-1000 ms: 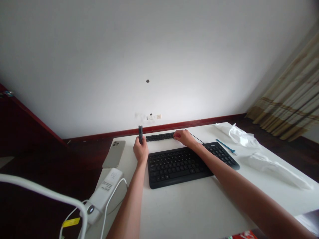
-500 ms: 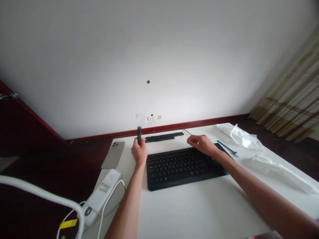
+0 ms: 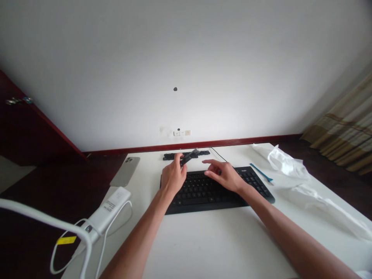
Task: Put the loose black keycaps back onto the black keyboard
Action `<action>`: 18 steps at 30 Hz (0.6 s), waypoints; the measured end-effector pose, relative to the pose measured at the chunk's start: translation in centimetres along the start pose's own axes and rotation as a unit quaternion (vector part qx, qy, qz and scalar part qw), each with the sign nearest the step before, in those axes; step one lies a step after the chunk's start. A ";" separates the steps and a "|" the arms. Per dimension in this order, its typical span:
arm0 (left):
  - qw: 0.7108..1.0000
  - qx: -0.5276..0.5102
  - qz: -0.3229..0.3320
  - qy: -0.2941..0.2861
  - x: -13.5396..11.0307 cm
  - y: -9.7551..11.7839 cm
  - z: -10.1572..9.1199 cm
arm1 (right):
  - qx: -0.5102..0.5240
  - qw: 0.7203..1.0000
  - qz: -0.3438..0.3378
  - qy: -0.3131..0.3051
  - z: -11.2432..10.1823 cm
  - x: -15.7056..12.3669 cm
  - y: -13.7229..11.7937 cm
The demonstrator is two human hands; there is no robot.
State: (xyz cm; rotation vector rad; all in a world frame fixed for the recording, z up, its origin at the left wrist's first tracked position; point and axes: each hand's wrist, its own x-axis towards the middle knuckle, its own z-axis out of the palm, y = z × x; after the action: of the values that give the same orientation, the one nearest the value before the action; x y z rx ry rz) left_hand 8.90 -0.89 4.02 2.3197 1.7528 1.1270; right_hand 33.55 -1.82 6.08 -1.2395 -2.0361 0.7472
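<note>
My left hand [image 3: 173, 174] is closed around a slim black brush [image 3: 189, 157], which tilts up to the right with its greyish tip raised. That hand is over the left end of a black keyboard [image 3: 200, 200]. Above the middle of the keyboard, my right hand [image 3: 223, 175] has its index finger stretched toward the brush and its thumb apart; I see nothing held in it. Its other fingers are curled and partly hidden. Rows of loose black keycaps [image 3: 203, 153] lie behind the keyboard, partly covered by the left hand and the brush.
A phone [image 3: 125, 171] and a white power strip [image 3: 106, 211] with a white cable lie along the left edge of the white table [image 3: 200, 248]. To the right are a blue tool [image 3: 261, 173] and crumpled white plastic bags [image 3: 286, 161]. A wall stands behind.
My left hand has moved right, from beside the keyboard to over its left end, tilting the brush from upright to slanted. My right hand has shifted slightly left, its index finger now extended.
</note>
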 end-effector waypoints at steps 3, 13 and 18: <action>0.997 -0.015 0.057 -0.056 -1.1 2.6 0.2 | 0.086 0.996 -0.031 -0.012 1.5 -0.4 -1.3; 0.987 -0.083 0.094 -0.100 -2.3 4.9 0.5 | 0.238 0.958 0.044 0.152 0.9 0.6 -0.2; 0.990 -0.044 0.076 -0.112 -2.3 4.3 0.9 | 0.292 0.901 0.104 0.303 -1.5 1.8 3.7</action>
State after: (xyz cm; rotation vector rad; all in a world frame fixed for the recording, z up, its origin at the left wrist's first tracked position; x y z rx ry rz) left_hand 12.73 -4.06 4.01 2.4499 1.4439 0.8970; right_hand 36.03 1.50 4.69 -1.1424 -1.0750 0.8517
